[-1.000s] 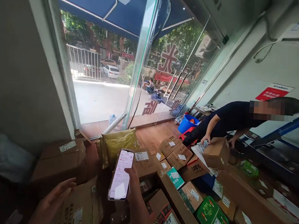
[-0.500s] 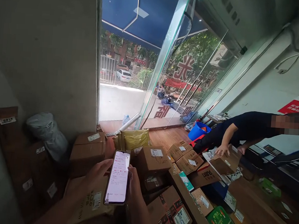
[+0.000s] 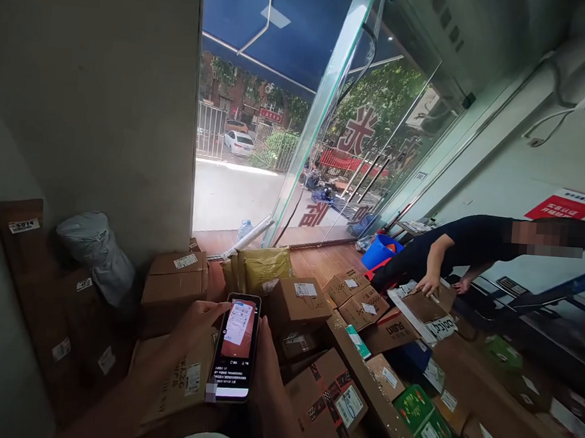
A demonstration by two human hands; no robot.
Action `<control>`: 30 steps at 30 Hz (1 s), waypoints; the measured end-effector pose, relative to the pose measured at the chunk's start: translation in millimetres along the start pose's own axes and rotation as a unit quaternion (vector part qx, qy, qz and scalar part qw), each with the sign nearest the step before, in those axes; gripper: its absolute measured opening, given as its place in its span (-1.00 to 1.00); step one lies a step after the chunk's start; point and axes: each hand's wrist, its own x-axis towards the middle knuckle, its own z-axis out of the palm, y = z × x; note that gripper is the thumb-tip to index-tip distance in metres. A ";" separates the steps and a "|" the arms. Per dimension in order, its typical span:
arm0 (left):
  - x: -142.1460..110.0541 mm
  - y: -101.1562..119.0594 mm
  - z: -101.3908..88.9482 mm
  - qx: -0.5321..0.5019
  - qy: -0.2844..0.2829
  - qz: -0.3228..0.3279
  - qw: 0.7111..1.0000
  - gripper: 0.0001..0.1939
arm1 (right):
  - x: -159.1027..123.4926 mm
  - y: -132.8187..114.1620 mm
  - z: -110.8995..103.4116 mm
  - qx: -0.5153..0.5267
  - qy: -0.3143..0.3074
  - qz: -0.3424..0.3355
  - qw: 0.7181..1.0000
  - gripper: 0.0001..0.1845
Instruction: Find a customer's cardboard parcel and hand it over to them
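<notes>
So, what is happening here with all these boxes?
The person's right hand holds a phone above a pile of labelled cardboard boxes; its screen shows a parcel label. The left hand touches the phone's upper edge. Across the pile, a co-worker bends over and presses both hands on an opened box.

Cardboard boxes (image 3: 299, 303) crowd the floor right up against the person's hands, stacked close with hardly a gap between them. To the left, a tall box stack (image 3: 24, 253) and a grey wrapped bundle (image 3: 94, 252) stand against the wall (image 3: 90, 98). To the right, a co-worker (image 3: 471, 248) leans low over a box (image 3: 424, 308), blocking that side. Bare wooden floor (image 3: 319, 261) lies open only toward the glass door (image 3: 330, 115), past a yellow parcel (image 3: 264, 267).
</notes>
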 end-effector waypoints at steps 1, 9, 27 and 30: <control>0.4 -0.7 0.1 0.004 -0.001 0.002 1.000 -0.51 | -0.1 0.3 -0.2 -0.004 -0.002 -0.002 1.000 -0.34; -3.0 5.7 2.7 0.005 -0.003 0.007 1.000 -0.54 | 0.4 1.4 -2.0 -0.027 0.008 -0.017 0.999 -0.36; -7.2 7.2 -1.2 0.001 -0.013 0.018 1.000 -0.57 | 9.8 6.1 -8.9 -0.116 0.055 -0.018 0.992 -0.38; -11.9 7.7 -0.9 -0.002 -0.041 0.025 0.999 -0.67 | 10.8 6.8 -10.1 -0.098 0.054 0.002 0.994 -0.35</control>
